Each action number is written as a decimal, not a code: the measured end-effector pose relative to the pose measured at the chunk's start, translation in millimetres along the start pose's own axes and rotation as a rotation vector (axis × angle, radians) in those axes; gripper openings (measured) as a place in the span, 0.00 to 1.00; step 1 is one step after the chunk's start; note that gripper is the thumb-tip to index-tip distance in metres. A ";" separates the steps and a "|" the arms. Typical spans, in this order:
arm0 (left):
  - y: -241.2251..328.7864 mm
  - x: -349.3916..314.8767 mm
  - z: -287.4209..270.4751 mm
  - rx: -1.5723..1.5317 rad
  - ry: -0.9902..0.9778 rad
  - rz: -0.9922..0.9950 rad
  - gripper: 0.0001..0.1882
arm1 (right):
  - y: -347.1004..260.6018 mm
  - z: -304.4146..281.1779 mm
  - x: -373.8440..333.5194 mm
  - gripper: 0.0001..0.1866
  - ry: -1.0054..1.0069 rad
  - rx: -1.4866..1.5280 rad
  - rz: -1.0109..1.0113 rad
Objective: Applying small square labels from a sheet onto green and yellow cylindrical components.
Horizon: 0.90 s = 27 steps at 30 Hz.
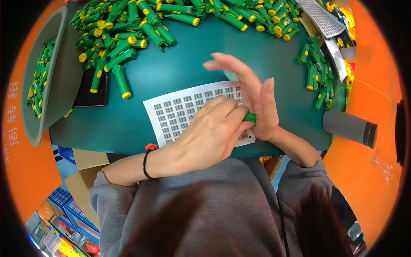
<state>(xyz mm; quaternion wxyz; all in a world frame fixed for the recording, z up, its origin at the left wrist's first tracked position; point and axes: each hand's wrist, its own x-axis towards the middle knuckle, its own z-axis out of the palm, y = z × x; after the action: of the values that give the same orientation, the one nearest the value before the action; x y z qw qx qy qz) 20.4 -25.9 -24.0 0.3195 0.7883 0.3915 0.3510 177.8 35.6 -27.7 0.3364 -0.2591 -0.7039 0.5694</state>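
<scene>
My left hand (212, 130), with a black band on its wrist, is closed around a small green tube (251, 118). Only the tube's rounded green end shows; the fingers hide the rest. My right hand (257, 96) is open against that end, fingers stretched out and thumb raised, its palm beside the tube. Whether the palm presses on it I cannot tell. Beneath both hands lies a white sheet of barcode labels (173, 103) on the dark green table (171, 64).
A large pile of green tubes with yellow ends (145, 19) spreads along the table's far side. More tubes lie in a smaller heap (319, 70) at right. A grey bin (64, 73) and a dark phone (96, 96) are at left. A grey cylinder (344, 125) lies at right.
</scene>
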 end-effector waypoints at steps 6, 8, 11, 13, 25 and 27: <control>-3.6 -8.1 -36.0 -0.116 0.082 -0.050 0.11 | -8.5 7.8 8.9 0.44 0.086 0.076 -0.015; -25.7 -28.5 -104.7 0.202 0.510 0.064 0.08 | -13.0 -9.9 -1.9 0.23 0.360 -0.211 0.127; -17.5 -43.4 -212.7 0.840 1.056 -0.266 0.14 | 1.9 -35.9 -33.2 0.12 0.371 -0.314 0.248; -25.9 -61.7 -253.6 1.253 1.029 -0.180 0.13 | -4.0 -25.4 -38.4 0.11 0.339 -0.434 0.390; -31.9 -97.4 -48.9 -0.009 0.529 -0.590 0.20 | 29.0 -14.7 -44.3 0.17 0.337 -0.001 0.265; -30.6 -90.8 -51.2 0.389 0.529 -0.529 0.20 | 27.3 -15.2 -44.2 0.17 0.342 0.120 0.368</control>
<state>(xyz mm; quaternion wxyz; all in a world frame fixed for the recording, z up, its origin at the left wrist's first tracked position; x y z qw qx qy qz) -73.4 -75.6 -47.2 0.1325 0.5889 0.7079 0.3667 217.3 18.1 -60.4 0.3562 -0.4548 -0.5429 0.6096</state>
